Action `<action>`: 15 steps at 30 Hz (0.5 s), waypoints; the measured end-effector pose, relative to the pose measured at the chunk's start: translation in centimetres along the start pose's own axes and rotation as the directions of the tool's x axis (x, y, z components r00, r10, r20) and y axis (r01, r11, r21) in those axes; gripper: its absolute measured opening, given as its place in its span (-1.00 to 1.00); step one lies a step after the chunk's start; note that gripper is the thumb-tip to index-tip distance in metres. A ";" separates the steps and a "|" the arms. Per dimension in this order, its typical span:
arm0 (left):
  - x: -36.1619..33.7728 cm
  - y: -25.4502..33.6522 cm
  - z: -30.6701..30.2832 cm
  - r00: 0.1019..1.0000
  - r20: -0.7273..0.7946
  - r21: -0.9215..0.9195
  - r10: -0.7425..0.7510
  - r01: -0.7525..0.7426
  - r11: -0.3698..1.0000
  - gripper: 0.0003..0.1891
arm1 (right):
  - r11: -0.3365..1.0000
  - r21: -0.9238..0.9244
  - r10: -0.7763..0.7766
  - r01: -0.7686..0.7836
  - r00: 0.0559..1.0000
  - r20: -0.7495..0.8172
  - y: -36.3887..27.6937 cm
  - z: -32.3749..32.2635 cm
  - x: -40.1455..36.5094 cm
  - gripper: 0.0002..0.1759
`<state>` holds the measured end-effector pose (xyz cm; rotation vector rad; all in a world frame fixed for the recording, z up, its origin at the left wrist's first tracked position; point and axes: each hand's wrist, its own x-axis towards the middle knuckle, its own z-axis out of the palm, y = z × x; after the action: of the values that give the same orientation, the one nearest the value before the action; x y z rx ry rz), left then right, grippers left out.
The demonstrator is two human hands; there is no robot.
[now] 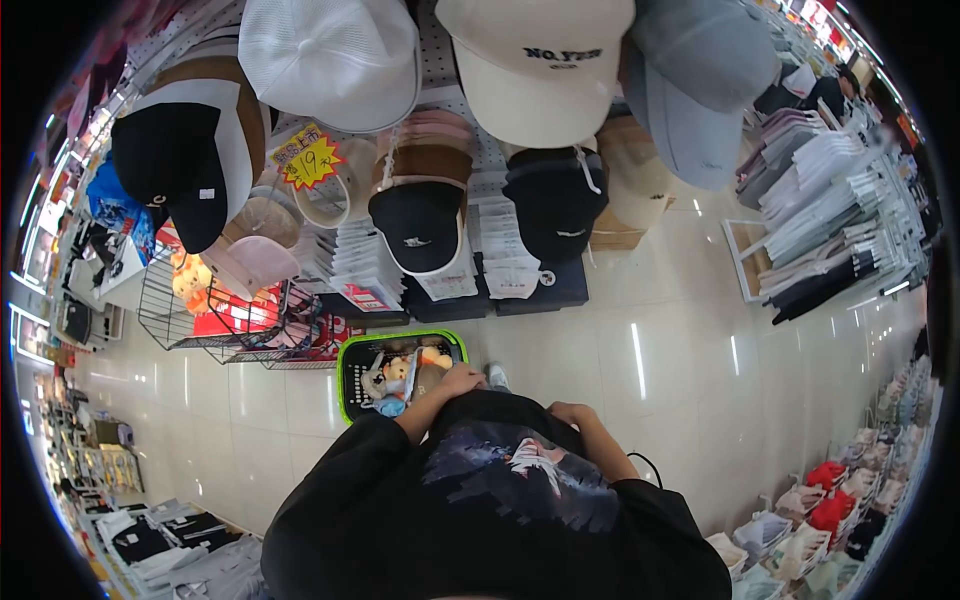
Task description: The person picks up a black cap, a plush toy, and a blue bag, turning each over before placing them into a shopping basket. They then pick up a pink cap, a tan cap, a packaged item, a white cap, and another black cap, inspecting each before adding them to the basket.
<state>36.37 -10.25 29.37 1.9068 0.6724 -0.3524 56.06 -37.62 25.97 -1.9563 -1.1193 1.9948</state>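
My left hand (463, 380) is low in front of my body, beside the right rim of a black shopping basket with a bright green edge (345, 372). Its fingers are partly hidden, so I cannot see whether it holds anything. My right hand (572, 413) is at the front of my black printed shirt (520, 470), its fingers mostly out of sight. Inside the basket are a small plush toy (398, 368), a tan item (430, 375) and a light blue item (390, 405).
Caps hang ahead on a pegboard rack, among them a white cap (330, 60), a cream cap (540, 70) and a black cap (415, 225). A wire bin (190, 330) stands left. Clothes racks (820, 210) are at right, with shiny tile floor (680, 350) between.
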 end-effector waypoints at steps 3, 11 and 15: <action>0.0 5.1 -3.2 0.987 -0.121 -0.169 0.108 -0.128 0.977 -0.69 | 0.993 0.093 -0.068 0.076 0.994 -0.086 -2.5 -3.8 0.7 -0.59; -7.5 30.0 -16.6 0.763 -0.309 -0.634 0.568 -0.610 0.475 -0.65 | 0.740 -0.280 -0.672 0.611 0.657 -0.343 -23.3 -16.1 -7.0 -0.66; -9.1 37.9 -23.3 0.110 -0.741 -0.017 0.663 -0.989 0.145 -0.64 | 0.410 -0.368 -0.912 0.835 0.373 -0.171 -37.7 -20.6 -27.3 -0.72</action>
<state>50.47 -3.41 72.03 1.4560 -0.1926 1.2211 63.96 -17.80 72.13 -1.1603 -1.7990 0.8943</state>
